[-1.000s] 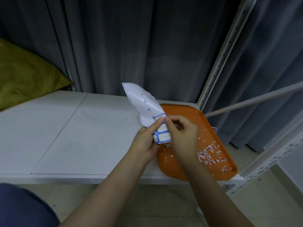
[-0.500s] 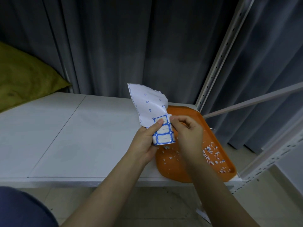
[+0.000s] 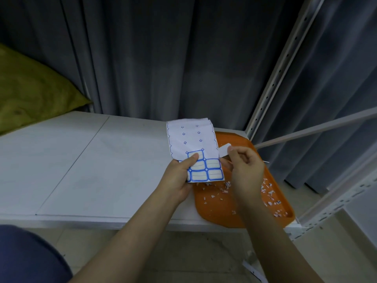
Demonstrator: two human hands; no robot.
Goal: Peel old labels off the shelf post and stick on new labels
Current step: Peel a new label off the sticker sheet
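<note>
Grey curtain (image 3: 163, 58) fills the background. White shelf board (image 3: 81, 170) below it, olive cushion (image 3: 30, 88) at its far left. Perforated shelf post (image 3: 277, 82) rises at the board's back right corner. Orange tray (image 3: 216, 209) lies on the board's right end, just beside the post's foot. Label sheet (image 3: 191, 137) held upright over the tray's left edge; blue-framed labels remain along its bottom. Left hand (image 3: 179, 178) grips the sheet, thumb clamped on its front. Right hand (image 3: 244, 170) pinches one white label (image 3: 223, 151) between thumb and forefinger, just right of the sheet. Paper scraps (image 3: 271, 195) scattered in the tray
</note>
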